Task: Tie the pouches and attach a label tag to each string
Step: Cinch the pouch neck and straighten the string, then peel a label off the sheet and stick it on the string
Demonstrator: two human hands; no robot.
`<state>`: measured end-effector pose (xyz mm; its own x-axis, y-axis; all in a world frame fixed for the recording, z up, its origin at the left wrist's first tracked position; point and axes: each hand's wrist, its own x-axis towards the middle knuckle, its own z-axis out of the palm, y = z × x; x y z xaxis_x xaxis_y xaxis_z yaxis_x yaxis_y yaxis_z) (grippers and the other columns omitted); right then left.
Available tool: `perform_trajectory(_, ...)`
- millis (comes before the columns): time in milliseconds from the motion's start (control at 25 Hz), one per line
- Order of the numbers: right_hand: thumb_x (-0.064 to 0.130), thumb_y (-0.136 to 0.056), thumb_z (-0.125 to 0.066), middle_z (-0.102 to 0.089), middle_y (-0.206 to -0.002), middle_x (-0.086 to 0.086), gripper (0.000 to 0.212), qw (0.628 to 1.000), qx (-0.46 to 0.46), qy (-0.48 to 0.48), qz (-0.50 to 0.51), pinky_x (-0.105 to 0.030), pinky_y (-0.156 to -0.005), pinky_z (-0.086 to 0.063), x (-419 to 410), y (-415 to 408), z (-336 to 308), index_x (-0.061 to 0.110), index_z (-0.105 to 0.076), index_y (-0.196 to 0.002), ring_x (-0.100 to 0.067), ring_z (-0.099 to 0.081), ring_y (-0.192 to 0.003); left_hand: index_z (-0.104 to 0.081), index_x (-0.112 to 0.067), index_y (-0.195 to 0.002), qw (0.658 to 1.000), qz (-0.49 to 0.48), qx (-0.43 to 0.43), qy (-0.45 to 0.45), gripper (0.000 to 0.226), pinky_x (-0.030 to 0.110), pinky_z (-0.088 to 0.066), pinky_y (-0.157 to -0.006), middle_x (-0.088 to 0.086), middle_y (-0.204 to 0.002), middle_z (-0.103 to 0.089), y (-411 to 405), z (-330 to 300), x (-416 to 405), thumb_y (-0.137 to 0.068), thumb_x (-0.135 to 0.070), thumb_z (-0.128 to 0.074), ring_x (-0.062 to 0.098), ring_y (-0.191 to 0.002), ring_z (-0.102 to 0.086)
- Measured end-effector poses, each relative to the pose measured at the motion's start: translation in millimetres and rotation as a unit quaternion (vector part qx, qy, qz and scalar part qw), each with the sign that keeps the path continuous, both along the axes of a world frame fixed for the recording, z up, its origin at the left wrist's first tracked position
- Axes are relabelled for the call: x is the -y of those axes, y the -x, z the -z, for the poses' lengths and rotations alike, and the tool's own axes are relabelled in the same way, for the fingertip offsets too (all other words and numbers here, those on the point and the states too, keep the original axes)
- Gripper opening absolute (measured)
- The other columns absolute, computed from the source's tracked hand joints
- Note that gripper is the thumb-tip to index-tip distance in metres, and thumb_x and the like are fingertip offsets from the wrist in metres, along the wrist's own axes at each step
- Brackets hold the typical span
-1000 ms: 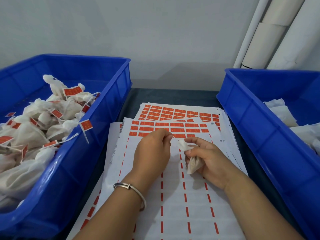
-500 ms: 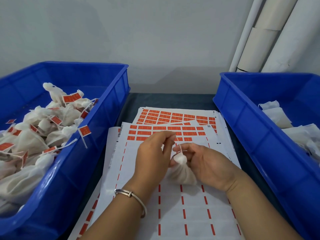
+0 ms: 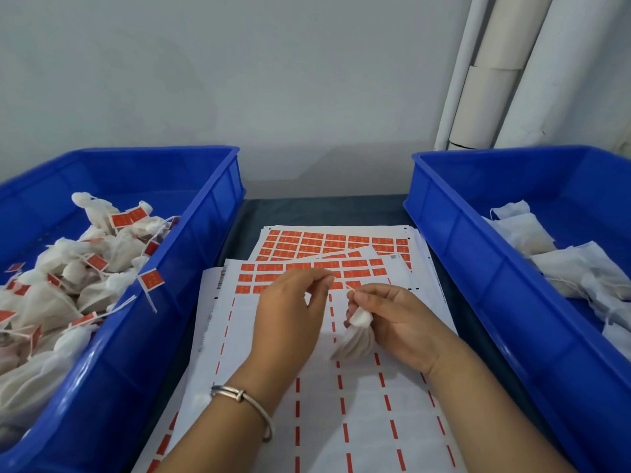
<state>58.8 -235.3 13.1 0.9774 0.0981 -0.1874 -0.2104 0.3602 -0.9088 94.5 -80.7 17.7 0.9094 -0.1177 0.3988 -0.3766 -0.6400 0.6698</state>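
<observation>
While the right hand [image 3: 392, 322] grips the gathered neck of a white pouch [image 3: 353, 339] just above the label sheets [image 3: 341, 421], the left hand [image 3: 290, 322] holds its thumb & forefinger pressed together near the string [image 3: 351, 291] end; whether they actually pinch the thin string can't be told. Risk, as judged: if the right-hand grip slackens before the knot is drawn tight, the neck may reopen & contents spill onto the sheets; a thin string may also slip from the fingertips, or a tag may stick crookedly or to the pouch fabric instead of the string. Surface: dark tabletop [image 3: 307, 211] carrying overlapping sheets, the nearer one mostly peeled w/ only a few rows of orange labels [image 3: 358, 273] left at its far end. Left: blue crate [image 3: 205, 233] of tied, tagged pouches. Right: blue crate [image 3: 478, 268] of flat, untied pouches. Room: plain pale wall [image 3: 273, 80] behind; white pipes [image 3: 495, 80] in the right corner.
</observation>
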Motion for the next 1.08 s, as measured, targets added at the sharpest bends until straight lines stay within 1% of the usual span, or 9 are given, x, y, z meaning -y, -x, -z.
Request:
perform_trajectory(160,0.019,-0.072,-0.070,-0.073,-0.099,-0.006,0.019,0.992,-0.038,-0.114,0.046,-0.032,-0.066,-0.055,7.8,-4.2,3.4,0.019,-0.077,-0.090,-0.019,-0.072,-0.079,-0.067,-0.030,-0.110,0.996,-0.024,-0.084,-0.011,0.024,0.006,-0.036,-0.058,-0.023,-0.088,-0.056,-25.7,-9.8,-5.7,-0.087,-0.034,-0.061,-0.006,-0.073,-0.053)
perform_trajectory(240,0.020,-0.074,-0.070,-0.073,-0.101,-0.007,0.022,0.983,-0.047,-0.162,0.075,-0.037,-0.066,-0.056,12.5,-6.4,6.2,0.019,-0.076,-0.095,-0.020,-0.072,-0.079,-0.064,-0.029,-0.115,0.991,0.004,-0.120,-0.050,0.028,0.010,-0.042,-0.064,-0.014,-0.101,-0.064,-37.7,-7.9,5.3,-0.088,-0.034,-0.061,0.000,-0.079,-0.057)
perform_trajectory(320,0.019,-0.073,-0.070,-0.073,-0.095,-0.007,0.027,0.973,-0.057,-0.193,0.113,-0.035,-0.062,-0.055,16.7,-8.9,9.4,0.017,-0.074,-0.100,-0.019,-0.072,-0.071,-0.060,-0.028,-0.122,0.981,0.032,-0.154,-0.112,0.034,0.016,-0.042,-0.070,-0.007,-0.119,-0.063,-45.9,2.0,22.8,-0.089,-0.034,-0.061,0.009,-0.092,-0.060)
perform_trajectory(440,0.018,-0.069,-0.071,-0.072,-0.081,-0.007,0.041,0.959,-0.058,-0.228,0.160,-0.030,-0.055,-0.053,18.6,-11.0,12.7,0.012,-0.069,-0.109,-0.016,-0.067,-0.057,-0.057,-0.024,-0.124,0.968,0.058,-0.182,-0.165,0.038,0.019,-0.047,-0.073,-0.003,-0.122,-0.061,-55.3,21.7,43.2,-0.089,-0.037,-0.060,0.014,-0.091,-0.060)
perform_trajectory(520,0.017,-0.074,-0.069,-0.072,-0.079,-0.007,0.030,0.957,-0.055,-0.234,0.160,-0.029,-0.053,-0.053,19.5,-12.4,14.5,0.011,-0.073,-0.104,-0.016,-0.068,-0.056,-0.056,-0.025,-0.124,0.966,0.076,-0.175,-0.174,0.044,0.020,-0.048,-0.075,-0.004,-0.125,-0.058,-59.1,33.1,48.7,-0.085,-0.046,-0.061,0.015,-0.097,-0.060)
perform_trajectory(600,0.016,-0.084,-0.062,-0.072,-0.076,-0.006,0.016,0.959,-0.053,-0.234,0.153,-0.029,-0.052,-0.054,18.7,-14.0,16.6,0.013,-0.077,-0.090,-0.017,-0.068,-0.056,-0.052,-0.025,-0.130,0.966,0.089,-0.147,-0.195,0.055,0.029,-0.046,-0.089,-0.006,-0.138,-0.050,-62.0,45.3,49.4,-0.083,-0.053,-0.059,0.018,-0.117,-0.053)
perform_trajectory(720,0.015,-0.088,-0.060,-0.070,-0.071,-0.005,0.018,0.960,-0.056,-0.231,0.149,-0.028,-0.052,-0.053,17.5,-15.6,18.8,0.012,-0.077,-0.089,-0.015,-0.066,-0.054,-0.050,-0.027,-0.133,0.968,0.099,-0.079,-0.217,0.057,0.038,-0.032,-0.106,-0.008,-0.144,-0.042,-63.4,56.8,46.3,-0.084,-0.058,-0.053,0.018,-0.133,-0.039)
perform_trajectory(960,0.015,-0.088,-0.061,-0.072,-0.076,-0.004,0.021,0.962,-0.062,-0.217,0.155,-0.028,-0.053,-0.053,15.5,-17.8,22.3,0.011,-0.070,-0.107,-0.015,-0.067,-0.055,-0.046,-0.028,-0.137,0.958,0.103,-0.091,-0.250,0.058,0.041,-0.028,-0.108,-0.007,-0.148,-0.037,-70.4,62.0,49.4,-0.087,-0.057,-0.049,0.020,-0.138,-0.030)
perform_trajectory(1080,0.015,-0.086,-0.061,-0.072,-0.076,-0.006,0.018,0.962,-0.061,-0.222,0.145,-0.028,-0.053,-0.054,14.4,-17.4,20.3,0.010,-0.075,-0.095,-0.015,-0.068,-0.056,-0.044,-0.030,-0.138,0.957,0.090,-0.115,-0.252,0.057,0.041,-0.034,-0.105,-0.007,-0.150,-0.034,-69.2,61.9,50.4,-0.087,-0.057,-0.050,0.022,-0.138,-0.031)
